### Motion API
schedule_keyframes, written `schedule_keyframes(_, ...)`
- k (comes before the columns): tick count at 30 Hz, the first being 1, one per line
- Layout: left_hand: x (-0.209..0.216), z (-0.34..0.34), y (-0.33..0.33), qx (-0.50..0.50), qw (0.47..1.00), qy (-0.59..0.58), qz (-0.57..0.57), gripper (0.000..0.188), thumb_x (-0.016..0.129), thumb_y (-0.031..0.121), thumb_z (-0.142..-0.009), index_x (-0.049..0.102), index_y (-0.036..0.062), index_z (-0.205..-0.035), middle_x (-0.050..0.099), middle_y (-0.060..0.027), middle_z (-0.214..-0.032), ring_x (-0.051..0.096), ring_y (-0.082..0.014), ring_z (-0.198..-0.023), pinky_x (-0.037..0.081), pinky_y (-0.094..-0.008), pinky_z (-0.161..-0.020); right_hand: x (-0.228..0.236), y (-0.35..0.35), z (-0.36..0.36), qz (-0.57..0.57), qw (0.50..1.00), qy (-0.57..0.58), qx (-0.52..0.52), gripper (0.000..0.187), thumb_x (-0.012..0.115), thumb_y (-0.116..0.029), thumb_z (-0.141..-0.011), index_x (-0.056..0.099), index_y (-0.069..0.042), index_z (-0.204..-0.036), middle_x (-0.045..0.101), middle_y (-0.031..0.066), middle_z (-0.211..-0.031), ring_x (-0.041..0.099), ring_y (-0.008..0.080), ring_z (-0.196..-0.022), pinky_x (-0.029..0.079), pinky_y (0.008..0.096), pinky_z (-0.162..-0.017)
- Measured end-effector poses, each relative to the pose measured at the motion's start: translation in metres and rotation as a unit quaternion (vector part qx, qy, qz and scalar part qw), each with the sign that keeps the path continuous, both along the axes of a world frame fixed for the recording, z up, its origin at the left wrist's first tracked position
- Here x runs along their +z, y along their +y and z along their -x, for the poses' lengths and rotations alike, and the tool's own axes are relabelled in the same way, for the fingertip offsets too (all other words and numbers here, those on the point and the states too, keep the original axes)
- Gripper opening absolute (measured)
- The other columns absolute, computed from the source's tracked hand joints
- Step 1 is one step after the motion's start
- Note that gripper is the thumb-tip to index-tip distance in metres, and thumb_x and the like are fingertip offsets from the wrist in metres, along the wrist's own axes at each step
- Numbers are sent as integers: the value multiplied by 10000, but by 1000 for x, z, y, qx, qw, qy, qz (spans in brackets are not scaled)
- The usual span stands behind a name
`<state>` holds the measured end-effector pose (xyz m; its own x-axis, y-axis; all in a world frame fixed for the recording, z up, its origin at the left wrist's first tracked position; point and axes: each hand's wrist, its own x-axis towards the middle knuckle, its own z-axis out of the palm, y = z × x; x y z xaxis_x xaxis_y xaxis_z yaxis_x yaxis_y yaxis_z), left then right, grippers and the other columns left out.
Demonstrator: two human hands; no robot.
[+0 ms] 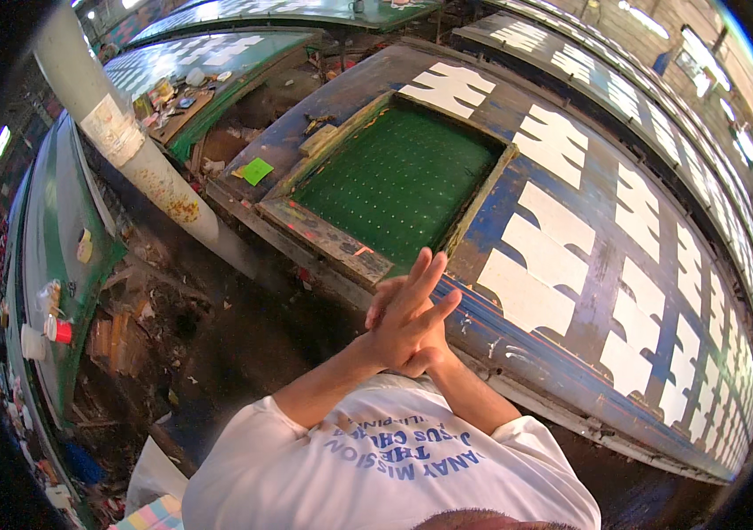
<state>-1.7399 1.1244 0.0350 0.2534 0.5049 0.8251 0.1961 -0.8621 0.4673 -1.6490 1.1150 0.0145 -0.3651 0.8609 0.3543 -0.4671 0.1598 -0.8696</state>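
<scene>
My two hands meet in front of my chest, crossed and pressed against each other. My left hand (413, 311) lies on top, open, its fingers stretched out and spread, with nothing in them. Partly hidden beneath it, my right hand (427, 358) looks open too; some of its fingers show past the left hand's edge. Just beyond the fingertips a wooden-framed screen (398, 168) with dark green mesh lies flat on the long table (500, 208). White cut fabric pieces (535, 256) lie in rows to the right of the frame.
A bright green square (258, 170) lies on the table by the frame's left corner. A pale pillar (151, 163) stands at the left. Another green table (67, 230) holds a red-and-white container (58, 330). Further tables with white pieces (571, 62) stand behind.
</scene>
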Motion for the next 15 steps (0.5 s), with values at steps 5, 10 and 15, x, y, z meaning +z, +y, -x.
schedule_keyframes(5,40,-2,-4,-43,999,-17,-8,839,293,726,-1088,387,153,-1693,209,-320,-1752,154,-527,-1633,157,-605,-1310,-42,-31,26,2,987,155,46,1040,542,-912,-877,517,-63,-1478,647,229,-1215,699,379,-1073,593,540,-924)
schedule_keyframes(10,5,12,-34,-134,987,62,-56,675,400,575,-1125,446,157,-1653,306,-266,-1737,243,-444,-1635,195,-583,-1317,-55,-58,50,-19,968,245,-54,862,420,-863,-974,600,-99,-1331,668,170,-1118,678,355,-1034,569,538,-976)
schedule_keyframes(15,-75,60,-62,-182,968,173,-26,612,542,441,-1103,464,139,-1629,356,-249,-1717,306,-429,-1613,236,-582,-1310,-27,-65,6,296,945,141,11,786,268,-728,-1105,677,-67,-989,653,115,-908,637,288,-911,529,484,-997)
